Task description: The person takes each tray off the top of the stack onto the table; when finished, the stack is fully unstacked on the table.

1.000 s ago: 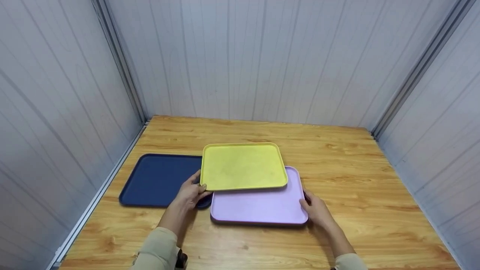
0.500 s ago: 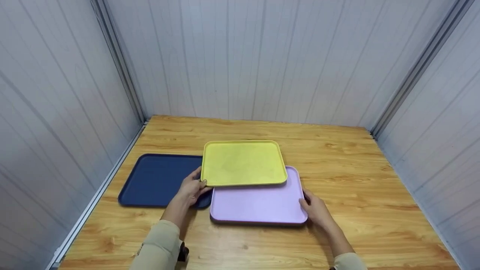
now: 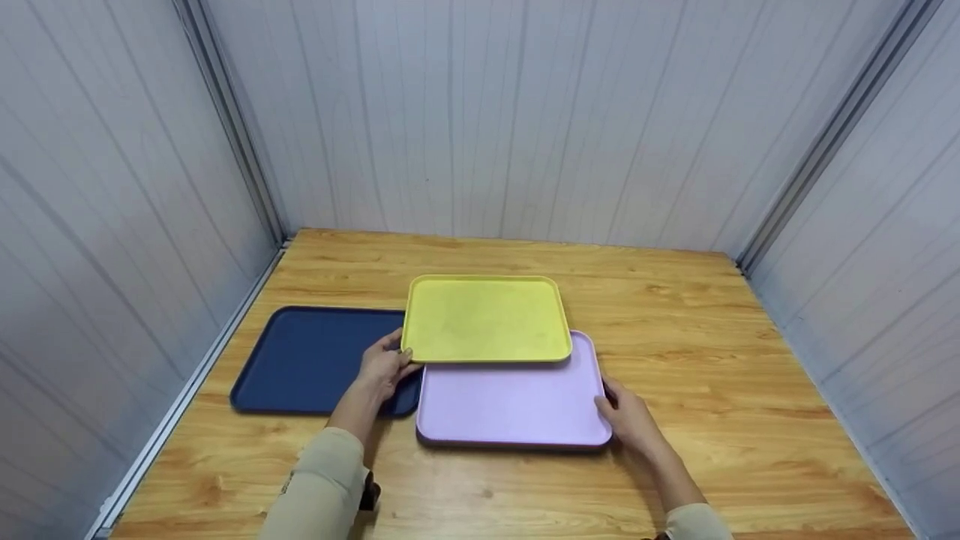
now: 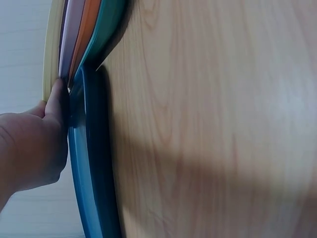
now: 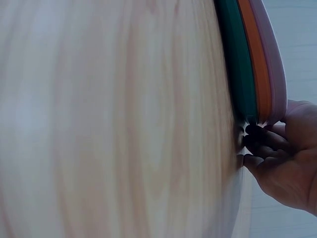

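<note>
My left hand (image 3: 384, 367) pinches the front left corner of a yellow tray (image 3: 487, 319), thumb on top of the rim. This tray overlaps the back part of a lilac tray (image 3: 514, 405), which tops a stack. Below the lilac one, the left wrist view shows an orange tray (image 4: 89, 29) and a green tray (image 4: 109, 25). At the stack's right side my right hand (image 3: 628, 412) grips the edge, thumb at the lilac rim and fingers bent against the side. In the right wrist view those fingers (image 5: 267, 144) lie at the trays' edges.
A dark blue tray (image 3: 319, 360) lies flat on the wooden table (image 3: 750, 420) to the left, its right end partly behind my left hand and the yellow tray. Pale panel walls (image 3: 480, 120) enclose the table at the back and on both sides.
My left hand has moved the yellow tray a little farther back, baring more of the lilac tray. The right hand stays at the stack's right edge.
</note>
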The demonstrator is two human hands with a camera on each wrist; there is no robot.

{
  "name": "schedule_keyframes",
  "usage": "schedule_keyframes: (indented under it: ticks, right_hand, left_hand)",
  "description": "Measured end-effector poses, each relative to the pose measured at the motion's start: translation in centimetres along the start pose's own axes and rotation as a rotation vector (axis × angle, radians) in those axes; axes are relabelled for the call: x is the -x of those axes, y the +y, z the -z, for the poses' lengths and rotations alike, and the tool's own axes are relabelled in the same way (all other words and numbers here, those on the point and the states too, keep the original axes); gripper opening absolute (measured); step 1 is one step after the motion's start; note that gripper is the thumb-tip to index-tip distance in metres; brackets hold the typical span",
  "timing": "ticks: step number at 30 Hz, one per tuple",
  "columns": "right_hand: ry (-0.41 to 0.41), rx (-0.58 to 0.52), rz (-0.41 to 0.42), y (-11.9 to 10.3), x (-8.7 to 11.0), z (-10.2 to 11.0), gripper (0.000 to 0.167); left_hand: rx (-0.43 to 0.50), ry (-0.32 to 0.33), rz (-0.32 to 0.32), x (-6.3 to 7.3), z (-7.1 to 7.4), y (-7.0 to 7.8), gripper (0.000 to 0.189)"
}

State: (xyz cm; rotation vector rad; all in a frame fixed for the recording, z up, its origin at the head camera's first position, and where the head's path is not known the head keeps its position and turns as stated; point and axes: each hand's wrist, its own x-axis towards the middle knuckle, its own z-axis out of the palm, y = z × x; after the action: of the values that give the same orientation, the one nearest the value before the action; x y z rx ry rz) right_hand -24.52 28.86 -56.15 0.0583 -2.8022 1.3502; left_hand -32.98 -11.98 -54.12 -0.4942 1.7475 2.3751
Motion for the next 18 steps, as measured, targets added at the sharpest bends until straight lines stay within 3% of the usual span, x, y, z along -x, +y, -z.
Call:
schedule_keyframes:
  ticks: [10, 18]
  right_hand:
    - [-0.018, 0.027, -0.029, -0.2, -0.1, 0.0, 0.053]
    - [-0.028, 0.011, -0.028, 0.0, -0.2, 0.1, 0.053]
  left_hand:
    - [-0.005, 0.047, -0.011, -0.7, -0.5, 0.4, 0.055]
    - [0.014, 0.049, -0.01, -1.3, -0.9, 0.5, 0.055]
